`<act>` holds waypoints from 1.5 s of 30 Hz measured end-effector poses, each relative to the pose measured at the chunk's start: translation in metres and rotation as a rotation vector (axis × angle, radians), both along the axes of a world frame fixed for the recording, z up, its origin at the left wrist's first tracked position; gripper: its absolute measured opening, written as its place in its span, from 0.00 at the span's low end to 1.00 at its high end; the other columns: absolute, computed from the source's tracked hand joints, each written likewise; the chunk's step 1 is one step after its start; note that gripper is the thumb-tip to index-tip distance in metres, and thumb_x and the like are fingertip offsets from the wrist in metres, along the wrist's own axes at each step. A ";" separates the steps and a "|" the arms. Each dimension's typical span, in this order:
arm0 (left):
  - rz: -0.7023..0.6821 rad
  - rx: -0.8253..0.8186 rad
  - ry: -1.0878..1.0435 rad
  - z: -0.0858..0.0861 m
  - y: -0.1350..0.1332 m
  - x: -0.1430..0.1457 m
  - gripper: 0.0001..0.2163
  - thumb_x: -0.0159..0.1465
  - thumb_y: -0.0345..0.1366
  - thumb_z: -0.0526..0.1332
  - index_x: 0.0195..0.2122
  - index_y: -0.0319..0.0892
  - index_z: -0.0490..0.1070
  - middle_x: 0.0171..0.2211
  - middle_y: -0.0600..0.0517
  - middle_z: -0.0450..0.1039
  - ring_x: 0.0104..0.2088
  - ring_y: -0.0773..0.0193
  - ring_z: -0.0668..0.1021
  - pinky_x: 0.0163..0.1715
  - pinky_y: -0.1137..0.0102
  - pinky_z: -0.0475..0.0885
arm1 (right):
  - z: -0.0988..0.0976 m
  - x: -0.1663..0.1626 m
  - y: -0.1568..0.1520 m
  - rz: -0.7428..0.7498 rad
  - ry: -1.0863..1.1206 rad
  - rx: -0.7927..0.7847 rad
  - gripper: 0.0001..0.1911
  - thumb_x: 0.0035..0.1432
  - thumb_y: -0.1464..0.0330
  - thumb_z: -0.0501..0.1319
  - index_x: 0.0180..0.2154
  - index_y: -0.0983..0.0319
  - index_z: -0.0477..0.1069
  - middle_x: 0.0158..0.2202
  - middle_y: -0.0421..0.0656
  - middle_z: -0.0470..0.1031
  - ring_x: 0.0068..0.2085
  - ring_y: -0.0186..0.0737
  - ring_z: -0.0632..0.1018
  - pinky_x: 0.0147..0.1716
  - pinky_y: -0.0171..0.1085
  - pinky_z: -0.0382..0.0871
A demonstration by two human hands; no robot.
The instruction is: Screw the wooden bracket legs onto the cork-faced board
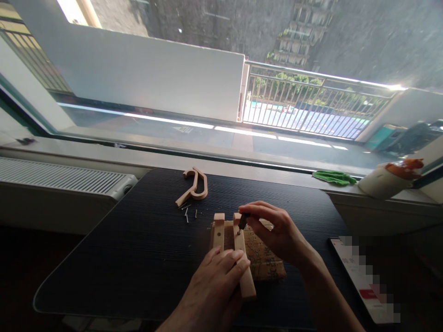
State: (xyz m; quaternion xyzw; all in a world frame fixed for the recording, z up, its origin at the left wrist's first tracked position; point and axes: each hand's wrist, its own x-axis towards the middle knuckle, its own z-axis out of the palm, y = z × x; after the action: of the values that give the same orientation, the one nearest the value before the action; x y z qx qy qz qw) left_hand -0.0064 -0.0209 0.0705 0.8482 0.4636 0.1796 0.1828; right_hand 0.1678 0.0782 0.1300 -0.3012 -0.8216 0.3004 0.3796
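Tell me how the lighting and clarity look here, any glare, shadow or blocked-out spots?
Head view: strong daylight outside, with glare at the right end of the railing; head view: the black table looks dim, the lower-left corner nearly black; head view: the pale wooden strip stands out clearly; head view: blocky pixelation covers part of the phone.

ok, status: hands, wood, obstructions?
Left hand laid over two wooden bars. Right hand pinching dark-handled tool, tip at one bar. Loose fasteners off to the side; nothing seen blocking the tool.
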 end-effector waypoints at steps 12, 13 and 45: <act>-0.013 -0.020 0.017 0.005 0.000 -0.001 0.26 0.57 0.27 0.57 0.57 0.48 0.59 0.58 0.50 0.64 0.57 0.56 0.67 0.59 0.51 0.58 | -0.011 0.000 0.003 -0.103 0.031 0.002 0.11 0.57 0.69 0.61 0.44 0.59 0.72 0.34 0.41 0.72 0.33 0.34 0.74 0.34 0.35 0.70; -0.014 -0.024 0.014 0.006 0.000 -0.001 0.26 0.57 0.27 0.57 0.57 0.48 0.59 0.58 0.50 0.64 0.57 0.56 0.67 0.59 0.51 0.58 | -0.012 -0.001 0.003 -0.113 0.037 0.006 0.10 0.57 0.69 0.61 0.43 0.59 0.72 0.33 0.40 0.72 0.33 0.34 0.74 0.34 0.35 0.70; -0.012 0.005 0.021 -0.006 -0.001 -0.002 0.27 0.57 0.28 0.58 0.58 0.49 0.57 0.59 0.52 0.63 0.58 0.57 0.66 0.60 0.52 0.57 | -0.005 0.006 0.004 0.018 0.003 -0.075 0.14 0.60 0.73 0.57 0.47 0.59 0.72 0.44 0.41 0.75 0.41 0.35 0.76 0.41 0.35 0.71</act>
State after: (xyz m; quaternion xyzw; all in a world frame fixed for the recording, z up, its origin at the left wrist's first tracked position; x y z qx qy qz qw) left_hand -0.0085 -0.0215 0.0650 0.8532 0.4599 0.1708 0.1770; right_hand 0.1735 0.0826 0.1251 -0.3072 -0.8118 0.3349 0.3667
